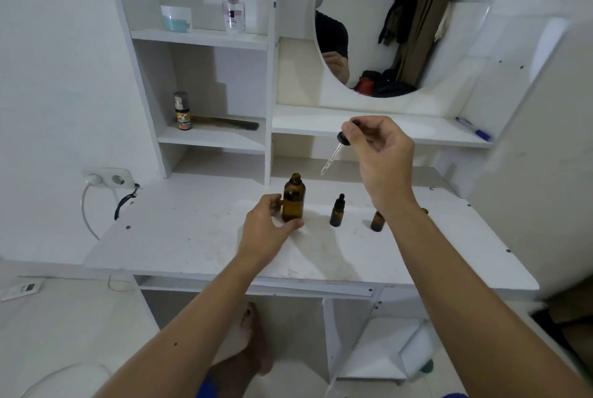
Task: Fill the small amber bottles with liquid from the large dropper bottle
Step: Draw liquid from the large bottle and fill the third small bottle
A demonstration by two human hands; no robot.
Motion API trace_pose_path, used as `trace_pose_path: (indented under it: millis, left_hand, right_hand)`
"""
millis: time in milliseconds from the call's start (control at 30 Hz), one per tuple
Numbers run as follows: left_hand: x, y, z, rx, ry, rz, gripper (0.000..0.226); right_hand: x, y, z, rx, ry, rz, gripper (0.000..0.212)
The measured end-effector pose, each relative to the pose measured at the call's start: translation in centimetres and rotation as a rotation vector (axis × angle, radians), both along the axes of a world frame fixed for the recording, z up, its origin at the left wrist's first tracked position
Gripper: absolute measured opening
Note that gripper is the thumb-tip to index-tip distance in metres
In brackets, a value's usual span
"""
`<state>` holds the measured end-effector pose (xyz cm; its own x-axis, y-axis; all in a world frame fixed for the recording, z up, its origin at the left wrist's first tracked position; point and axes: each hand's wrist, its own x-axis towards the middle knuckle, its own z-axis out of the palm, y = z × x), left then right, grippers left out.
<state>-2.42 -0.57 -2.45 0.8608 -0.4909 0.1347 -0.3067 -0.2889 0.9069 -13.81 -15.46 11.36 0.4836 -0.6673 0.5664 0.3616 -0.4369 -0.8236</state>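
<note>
The large amber bottle (pixel 293 197) stands uncapped on the white desk (pixel 192 237); my left hand (pixel 268 230) grips its lower body. My right hand (pixel 382 156) holds the dropper (pixel 337 150) by its black bulb, above and to the right of the bottle, glass tip slanting down-left. To the right stands a small amber bottle with a black dropper cap (pixel 337 211). A second small amber bottle (pixel 378 221) is partly hidden behind my right wrist. A third (pixel 424 211) barely shows at the forearm's far side.
White shelves at the back left hold a jar (pixel 176 18), a perfume bottle (pixel 234 10), a small labelled bottle (pixel 183 112) and a comb (pixel 227 124). A round mirror (pixel 401 22) hangs behind. A blue marker (pixel 474 129) lies on the ledge. A wall socket (pixel 107 177) is at left.
</note>
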Motion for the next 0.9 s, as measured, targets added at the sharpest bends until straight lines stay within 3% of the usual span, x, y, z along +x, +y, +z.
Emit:
trace_pose_path:
  millis: [200,433,633,767,900]
  left_hand:
    - [-5.0,-0.2,-0.5,-0.129,-0.003,0.180,0.056]
    - [-10.2,-5.2,-0.9,-0.097,-0.036,-0.090,0.051]
    - [-13.2,-10.7,-0.7,-0.032,-0.068,-0.314,0.060]
    - [-14.0,-14.7,-0.2,0.045,-0.077,-0.370,0.075]
    - [-14.4,-17.6,-0.2,0.102,-0.095,-0.360,0.072]
  right_hand:
    - [-4.7,-2.7,-1.6,0.049,0.039,-0.088,0.007]
    - [-9.8,-6.3,-3.8,0.124,0.074,-0.206,0.006]
    - [-12.0,-9.1,-4.6,0.140,0.063,-0.261,0.009]
    - [-12.7,-10.6,-5.1,0.144,0.071,-0.290,0.014]
    - [-12.9,-12.0,-5.6,0.160,0.063,-0.310,0.012]
